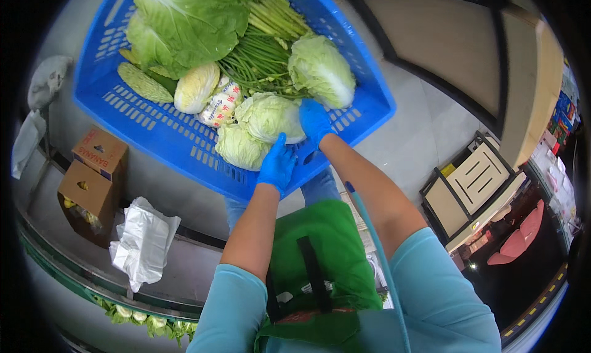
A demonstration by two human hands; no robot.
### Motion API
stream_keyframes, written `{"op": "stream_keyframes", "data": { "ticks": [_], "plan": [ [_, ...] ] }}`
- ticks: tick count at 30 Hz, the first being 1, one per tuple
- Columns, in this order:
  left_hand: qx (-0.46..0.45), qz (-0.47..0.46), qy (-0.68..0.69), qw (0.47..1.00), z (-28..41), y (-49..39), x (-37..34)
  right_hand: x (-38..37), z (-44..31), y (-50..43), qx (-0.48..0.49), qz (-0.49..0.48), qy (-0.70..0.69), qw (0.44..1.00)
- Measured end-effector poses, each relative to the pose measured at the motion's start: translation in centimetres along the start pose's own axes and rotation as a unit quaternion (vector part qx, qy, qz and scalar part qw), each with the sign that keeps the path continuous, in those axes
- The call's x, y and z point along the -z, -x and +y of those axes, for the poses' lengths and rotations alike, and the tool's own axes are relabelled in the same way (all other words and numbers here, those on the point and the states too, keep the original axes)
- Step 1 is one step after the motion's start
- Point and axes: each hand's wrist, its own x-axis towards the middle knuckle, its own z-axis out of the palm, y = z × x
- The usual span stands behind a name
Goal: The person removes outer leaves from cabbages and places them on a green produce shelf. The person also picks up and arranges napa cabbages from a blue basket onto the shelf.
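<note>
My left hand (278, 165), in a blue glove, presses its fingertips to the lower edge of a pale napa cabbage (270, 116). On the cabbage's right end rests my right hand (316, 122), gloved the same way, its fingers partly hidden. That cabbage lies in a large blue perforated plastic crate (152, 143), against a second cabbage head (240, 147) just left of my left hand. Above my right hand sits a bigger napa cabbage (322, 71). Near the middle is a vegetable in printed wrap (222, 103), beside a yellowish cabbage (197, 87).
Farther up the crate lie leafy greens (189, 25), green stalks (263, 60), thicker stalks (277, 13) and a bitter melon (144, 83). At left are cardboard boxes (87, 182) and white plastic bags (143, 242). A framed panel (480, 177) stands at right.
</note>
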Motion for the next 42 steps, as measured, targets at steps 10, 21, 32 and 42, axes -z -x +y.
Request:
{"op": "stream_keyframes", "data": {
  "ticks": [10,21,32,42],
  "plan": [
    [-0.044,-0.068,0.039,0.996,-0.1,-2.9,1.8,0.7,-3.6,1.8,-0.172,0.097,-0.21,0.958],
    [-0.076,-0.144,0.219,0.962,5.9,3.4,2.2,4.5,-8.4,3.8,0.029,0.033,-0.112,0.993],
    [-0.045,-0.069,0.201,0.976,6.4,4.4,0.9,11.6,-2.2,2.3,-0.04,0.285,-0.07,0.955],
    [-0.076,-0.057,0.202,0.975,4.7,13.0,5.4,10.4,0.3,0.5,-0.113,0.187,-0.113,0.969]
  ]
}}
